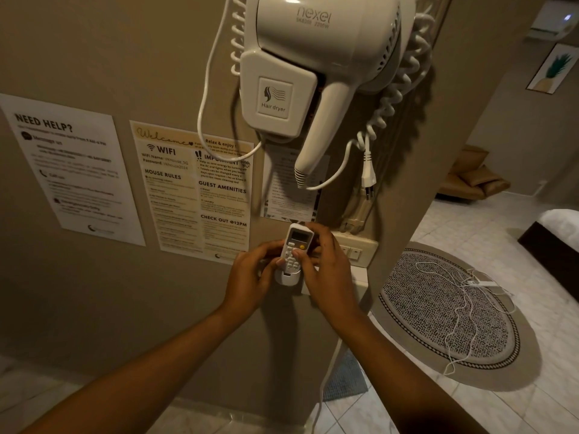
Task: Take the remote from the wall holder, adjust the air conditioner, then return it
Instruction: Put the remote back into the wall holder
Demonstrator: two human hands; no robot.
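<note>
A white help notice (70, 170) hangs at the far left of the beige wall (94, 57), and a welcome sheet (191, 189) with wifi details and house rules hangs just to its right. Below that sheet's lower right corner the left hand (247, 281) reaches up, its fingers curled against the left side of the remote (294, 249) and the holder (288, 278). The small white remote stands upright with its lower end inside the white wall holder, its screen and yellow button facing out. The right hand (326, 270) closes around the remote from the right, thumb pressed on the buttons and fingers wrapped behind the top. Above them a white hair dryer (316, 73) sits in its wall mount, its coiled cord and plug (367, 178) dangling. A switch plate (357, 250) lies just right of the right hand. Farther right, a round patterned rug (445, 308) lies on the tiled floor (548, 386) with a thin white cable (460, 296) across it.
</note>
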